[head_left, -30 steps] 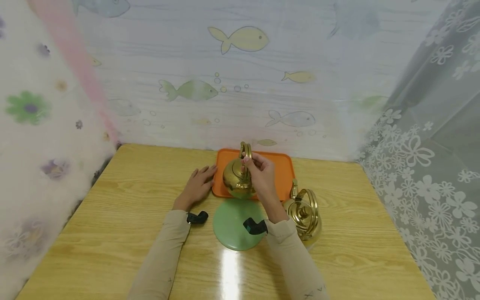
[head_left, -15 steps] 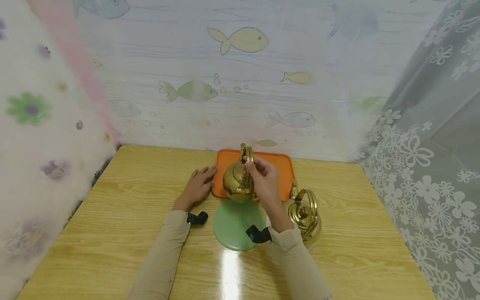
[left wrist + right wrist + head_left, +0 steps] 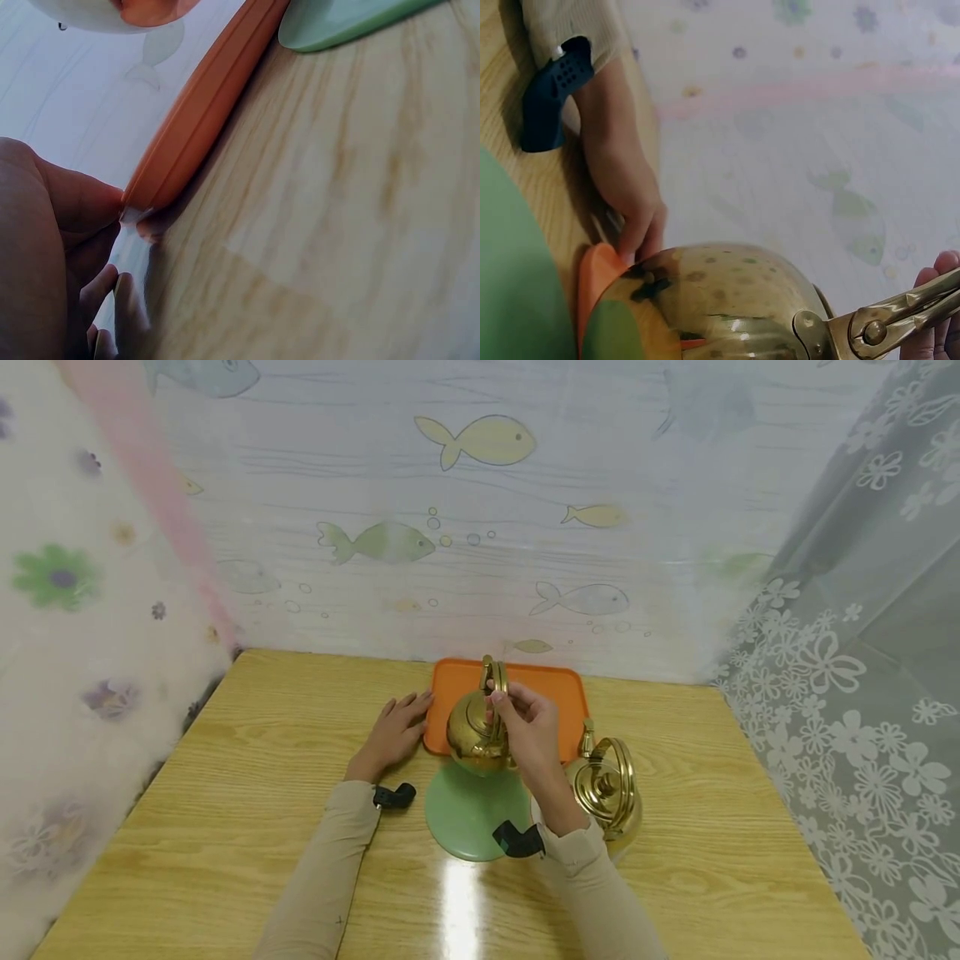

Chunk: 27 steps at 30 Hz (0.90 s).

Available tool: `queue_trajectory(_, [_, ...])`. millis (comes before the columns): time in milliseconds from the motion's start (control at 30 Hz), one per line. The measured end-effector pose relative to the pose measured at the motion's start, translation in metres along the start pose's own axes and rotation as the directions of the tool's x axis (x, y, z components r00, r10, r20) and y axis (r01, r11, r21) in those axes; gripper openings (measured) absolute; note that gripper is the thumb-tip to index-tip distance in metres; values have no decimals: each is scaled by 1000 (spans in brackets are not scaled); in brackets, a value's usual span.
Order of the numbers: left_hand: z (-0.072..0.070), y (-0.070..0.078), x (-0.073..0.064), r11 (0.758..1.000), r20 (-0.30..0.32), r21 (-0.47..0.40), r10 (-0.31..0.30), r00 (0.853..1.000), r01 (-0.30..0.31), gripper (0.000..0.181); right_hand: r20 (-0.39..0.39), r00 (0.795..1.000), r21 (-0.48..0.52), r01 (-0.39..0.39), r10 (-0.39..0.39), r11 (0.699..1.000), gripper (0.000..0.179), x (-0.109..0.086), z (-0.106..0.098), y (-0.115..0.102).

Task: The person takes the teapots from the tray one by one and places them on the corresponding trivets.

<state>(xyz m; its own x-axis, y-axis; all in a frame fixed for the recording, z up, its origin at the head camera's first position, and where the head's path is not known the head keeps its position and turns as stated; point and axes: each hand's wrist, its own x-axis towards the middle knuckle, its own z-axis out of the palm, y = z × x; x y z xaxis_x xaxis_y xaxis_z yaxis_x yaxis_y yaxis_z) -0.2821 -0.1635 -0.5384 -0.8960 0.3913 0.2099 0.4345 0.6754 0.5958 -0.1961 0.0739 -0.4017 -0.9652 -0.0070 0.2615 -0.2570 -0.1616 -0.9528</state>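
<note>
My right hand (image 3: 532, 727) grips the arched handle of a brass kettle (image 3: 474, 743). In the left wrist view the kettle's rounded bottom (image 3: 97, 11) hangs above the orange tray (image 3: 202, 112), apart from it. The head view shows the kettle over the tray's near edge and the far part of a green round plate (image 3: 468, 822). My left hand (image 3: 390, 735) rests on the table, its extended fingertips touching the left rim of the tray (image 3: 562, 702). Handle and fingers partly hide the kettle's lid.
A second brass kettle (image 3: 603, 785) stands on the wooden table (image 3: 712, 827), right of the plate and close to my right forearm. A pale rim shows beside it, mostly hidden. A fish-patterned wall covering (image 3: 480, 568) rises behind the table's back edge.
My right hand has brought the kettle a little toward me, from over the tray to partly over the green plate. My left hand has stayed at the tray's rim.
</note>
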Motion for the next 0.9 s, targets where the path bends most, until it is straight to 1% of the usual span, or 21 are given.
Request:
queue_trajectory(133, [1, -1, 0, 1000, 2, -5, -9, 1000, 9, 53, -4, 1000, 3, 5, -5, 1000, 26, -3, 1, 0])
queue_trajectory(267, [0, 0, -1, 1000, -2, 0, -4, 1000, 4, 52, -4, 1000, -3, 10, -10, 1000, 24, -7, 2, 1])
queue_trajectory(500, [-2, 3, 0, 1000, -3, 3, 2, 1000, -2, 52, 15, 999, -6, 45, -44, 999, 28, -11, 1, 2])
queue_trajectory(633, [-2, 2, 0, 1000, -5, 14, 3, 1000, -3, 52, 13, 999, 4, 34, -34, 999, 28, -14, 1, 2])
queue_trajectory(767, [-1, 2, 0, 1000, -1, 6, 0, 1000, 0, 52, 10, 1000, 13, 23, -23, 1000, 28, -17, 2, 1])
queue_trajectory(900, [-1, 1, 0, 1000, -3, 10, 4, 1000, -4, 53, 12, 1000, 15, 25, -25, 1000, 28, -20, 3, 0])
